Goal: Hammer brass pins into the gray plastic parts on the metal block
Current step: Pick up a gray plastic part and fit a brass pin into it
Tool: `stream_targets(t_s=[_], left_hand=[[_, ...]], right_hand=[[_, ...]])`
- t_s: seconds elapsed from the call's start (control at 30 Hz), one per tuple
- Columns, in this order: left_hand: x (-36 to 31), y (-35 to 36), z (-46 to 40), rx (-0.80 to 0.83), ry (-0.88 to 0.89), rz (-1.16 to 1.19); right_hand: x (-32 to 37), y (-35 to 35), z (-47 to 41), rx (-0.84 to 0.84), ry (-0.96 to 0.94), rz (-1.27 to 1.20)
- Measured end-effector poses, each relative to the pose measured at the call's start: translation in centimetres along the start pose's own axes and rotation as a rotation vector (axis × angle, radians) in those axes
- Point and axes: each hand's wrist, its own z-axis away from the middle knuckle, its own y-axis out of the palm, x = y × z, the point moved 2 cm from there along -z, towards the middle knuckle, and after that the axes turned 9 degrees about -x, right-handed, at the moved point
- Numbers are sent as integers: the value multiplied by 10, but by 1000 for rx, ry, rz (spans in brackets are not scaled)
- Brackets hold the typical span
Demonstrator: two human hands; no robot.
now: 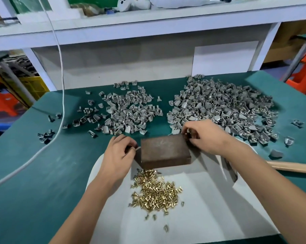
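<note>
Fingers [131, 147] of the left hand [119, 153] pinch something small beside the metal block [163, 150]; the right hand [204, 135] curls round a gray part, likely seating it. Brass pins [155, 190] lie nearer, hammer [293, 167] idle.

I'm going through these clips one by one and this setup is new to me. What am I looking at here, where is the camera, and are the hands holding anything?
There is no machine here: a person works with bare hands, filmed by one wide-angle camera worn on the head, looking down at a green work table.

In the middle, on a white sheet, sits a dark metal block. In front of it lies a heap of small brass pins. Behind it are two piles of gray plastic parts, a looser left pile and a bigger right pile.

The left hand pinches something small at the block's left edge; the right hand curls round a small piece at its far right corner. Both are too small to identify. A wooden handle, probably the hammer's, lies untouched to the right.
</note>
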Motion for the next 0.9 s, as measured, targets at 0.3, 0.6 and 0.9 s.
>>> stream_targets(t_s=[0.3, 0.6, 0.9], left_hand=[[-2, -1, -3, -74, 0, -38], [-6, 7, -30, -258, -137, -374], [55, -36, -45, -340, -463, -418]], right_hand=[[28, -4, -2, -261, 0, 29], [144, 6, 43, -16, -520, -39], [180, 44, 46, 232, -639, 100]])
